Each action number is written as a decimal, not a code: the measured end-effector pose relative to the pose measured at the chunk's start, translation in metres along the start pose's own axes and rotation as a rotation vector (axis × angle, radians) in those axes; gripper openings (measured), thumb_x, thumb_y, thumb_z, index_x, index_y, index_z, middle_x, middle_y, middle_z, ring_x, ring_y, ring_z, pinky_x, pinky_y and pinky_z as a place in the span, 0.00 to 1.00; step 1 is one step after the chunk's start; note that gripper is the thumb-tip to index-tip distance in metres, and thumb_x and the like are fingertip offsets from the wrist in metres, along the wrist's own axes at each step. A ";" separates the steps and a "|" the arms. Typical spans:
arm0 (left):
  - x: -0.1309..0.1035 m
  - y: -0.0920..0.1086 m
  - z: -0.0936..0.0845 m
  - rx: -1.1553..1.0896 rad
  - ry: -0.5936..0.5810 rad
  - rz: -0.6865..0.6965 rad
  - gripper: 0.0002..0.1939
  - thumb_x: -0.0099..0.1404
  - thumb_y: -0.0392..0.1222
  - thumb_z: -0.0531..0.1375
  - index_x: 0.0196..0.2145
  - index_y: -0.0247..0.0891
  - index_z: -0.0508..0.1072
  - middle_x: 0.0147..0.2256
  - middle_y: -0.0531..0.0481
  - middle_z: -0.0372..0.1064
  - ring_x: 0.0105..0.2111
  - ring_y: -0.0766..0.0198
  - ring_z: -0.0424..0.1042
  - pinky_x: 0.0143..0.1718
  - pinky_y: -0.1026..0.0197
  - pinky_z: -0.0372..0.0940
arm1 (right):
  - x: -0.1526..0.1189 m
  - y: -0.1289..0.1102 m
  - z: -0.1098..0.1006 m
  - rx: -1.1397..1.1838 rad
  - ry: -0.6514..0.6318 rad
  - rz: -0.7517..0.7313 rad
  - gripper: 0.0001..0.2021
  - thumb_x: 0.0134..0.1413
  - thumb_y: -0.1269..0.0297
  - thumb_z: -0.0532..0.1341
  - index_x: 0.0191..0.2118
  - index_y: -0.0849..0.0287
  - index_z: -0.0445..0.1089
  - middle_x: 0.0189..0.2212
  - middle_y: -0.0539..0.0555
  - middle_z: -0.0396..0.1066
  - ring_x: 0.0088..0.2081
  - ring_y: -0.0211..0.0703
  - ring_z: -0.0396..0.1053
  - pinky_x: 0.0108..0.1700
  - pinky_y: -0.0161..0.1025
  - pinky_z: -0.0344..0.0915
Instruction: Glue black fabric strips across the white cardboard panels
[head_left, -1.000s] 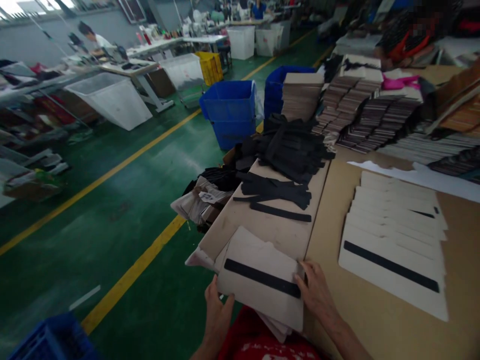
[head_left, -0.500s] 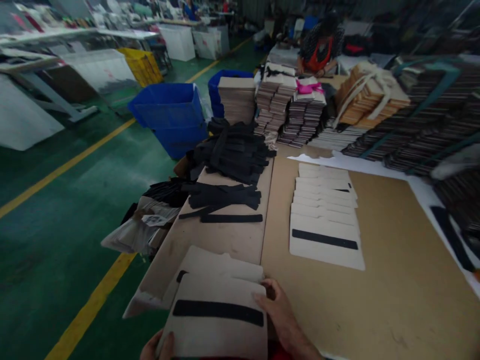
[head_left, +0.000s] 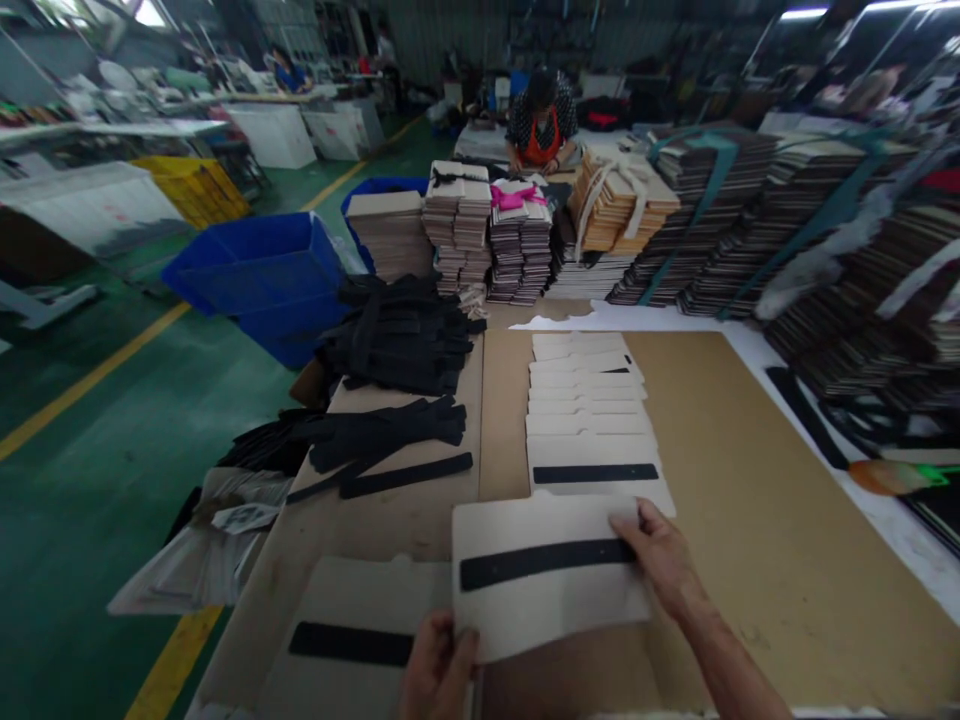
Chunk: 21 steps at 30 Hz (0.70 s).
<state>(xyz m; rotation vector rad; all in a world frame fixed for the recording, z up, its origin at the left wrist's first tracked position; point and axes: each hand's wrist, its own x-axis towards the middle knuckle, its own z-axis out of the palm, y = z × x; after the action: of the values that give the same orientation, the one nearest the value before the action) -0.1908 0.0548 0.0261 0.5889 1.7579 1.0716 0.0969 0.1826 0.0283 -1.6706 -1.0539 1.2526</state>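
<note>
A pale panel with a black strip across it [head_left: 547,620] is held up over the table between my hands. My left hand [head_left: 442,665] pinches its lower left corner. Its upper right edge is gripped by my right hand [head_left: 660,560]. Below and left lies another pale panel [head_left: 341,690] with a black strip. Beyond the held panel, an overlapping row of pale panels [head_left: 592,450] rests on the brown board; the nearest bears a black strip. A loose black strip [head_left: 409,475] lies on the left, beside a pile of black strips [head_left: 397,430].
Behind stand panel stacks [head_left: 457,215], a larger black heap [head_left: 405,335] and blue bins [head_left: 262,270]. Tall strapped stacks [head_left: 712,210] line the right back. A person in an orange apron [head_left: 540,130] works beyond. An orange-and-green tool [head_left: 892,476] lies at the right edge.
Both hands have moved right with the top panel, lifting it off the panel beneath and towards the row. The view has swung right.
</note>
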 end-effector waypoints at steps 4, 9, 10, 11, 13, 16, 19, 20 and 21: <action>0.037 0.033 0.088 0.065 -0.258 0.042 0.15 0.56 0.52 0.60 0.35 0.40 0.68 0.31 0.50 0.75 0.32 0.60 0.74 0.28 0.63 0.67 | 0.060 0.008 -0.060 -0.124 0.184 -0.029 0.21 0.40 0.50 0.64 0.40 0.58 0.71 0.34 0.53 0.77 0.36 0.48 0.72 0.39 0.41 0.68; 0.076 0.028 0.142 0.197 -0.264 0.068 0.05 0.59 0.38 0.58 0.35 0.39 0.68 0.29 0.53 0.73 0.30 0.64 0.73 0.32 0.64 0.65 | 0.107 0.025 -0.088 -0.267 0.246 -0.029 0.18 0.37 0.54 0.62 0.37 0.57 0.71 0.30 0.52 0.76 0.33 0.47 0.72 0.36 0.41 0.67; 0.080 0.025 0.146 0.232 -0.245 0.068 0.04 0.59 0.36 0.58 0.35 0.39 0.67 0.28 0.53 0.72 0.30 0.64 0.72 0.33 0.64 0.64 | 0.113 0.029 -0.089 -0.290 0.247 -0.026 0.18 0.37 0.54 0.62 0.37 0.57 0.71 0.30 0.52 0.76 0.33 0.47 0.72 0.36 0.41 0.67; 0.083 0.021 0.148 0.267 -0.227 0.068 0.04 0.60 0.35 0.58 0.34 0.38 0.67 0.28 0.54 0.71 0.30 0.64 0.72 0.34 0.63 0.64 | 0.118 0.033 -0.090 -0.311 0.247 -0.023 0.18 0.37 0.54 0.62 0.37 0.57 0.72 0.30 0.52 0.76 0.33 0.47 0.72 0.36 0.41 0.66; 0.085 0.015 0.149 0.329 -0.204 0.071 0.03 0.61 0.32 0.58 0.33 0.37 0.66 0.28 0.54 0.70 0.30 0.64 0.71 0.36 0.62 0.64 | 0.126 0.040 -0.089 -0.345 0.244 -0.019 0.18 0.37 0.54 0.61 0.37 0.57 0.72 0.30 0.53 0.76 0.33 0.47 0.72 0.37 0.41 0.67; 0.085 0.010 0.148 0.393 -0.202 0.085 0.03 0.63 0.31 0.57 0.35 0.36 0.67 0.29 0.54 0.69 0.31 0.65 0.71 0.37 0.60 0.65 | 0.133 0.047 -0.085 -0.387 0.246 -0.030 0.18 0.39 0.55 0.59 0.39 0.56 0.71 0.32 0.52 0.76 0.34 0.46 0.72 0.38 0.40 0.67; 0.087 0.010 0.151 0.433 -0.201 0.107 0.02 0.65 0.32 0.56 0.36 0.36 0.67 0.31 0.54 0.70 0.30 0.65 0.71 0.36 0.60 0.66 | 0.136 0.046 -0.085 -0.449 0.260 -0.064 0.18 0.41 0.54 0.58 0.40 0.56 0.71 0.32 0.52 0.76 0.35 0.46 0.72 0.39 0.40 0.68; 0.087 0.012 0.152 0.444 -0.196 0.114 0.02 0.65 0.32 0.56 0.36 0.36 0.67 0.31 0.53 0.70 0.30 0.65 0.71 0.36 0.60 0.66 | 0.135 0.043 -0.085 -0.478 0.269 -0.079 0.19 0.42 0.54 0.58 0.41 0.56 0.71 0.33 0.53 0.76 0.36 0.47 0.72 0.41 0.41 0.68; 0.085 0.014 0.152 0.457 -0.185 0.122 0.02 0.65 0.33 0.56 0.36 0.35 0.67 0.30 0.53 0.69 0.29 0.65 0.71 0.35 0.60 0.66 | 0.133 0.040 -0.085 -0.510 0.282 -0.097 0.20 0.41 0.54 0.59 0.42 0.57 0.71 0.35 0.55 0.75 0.39 0.50 0.72 0.44 0.44 0.67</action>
<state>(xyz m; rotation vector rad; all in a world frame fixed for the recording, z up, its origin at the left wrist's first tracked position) -0.0902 0.1881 -0.0256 1.0529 1.8260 0.6657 0.2090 0.2834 -0.0339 -2.0702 -1.3280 0.6876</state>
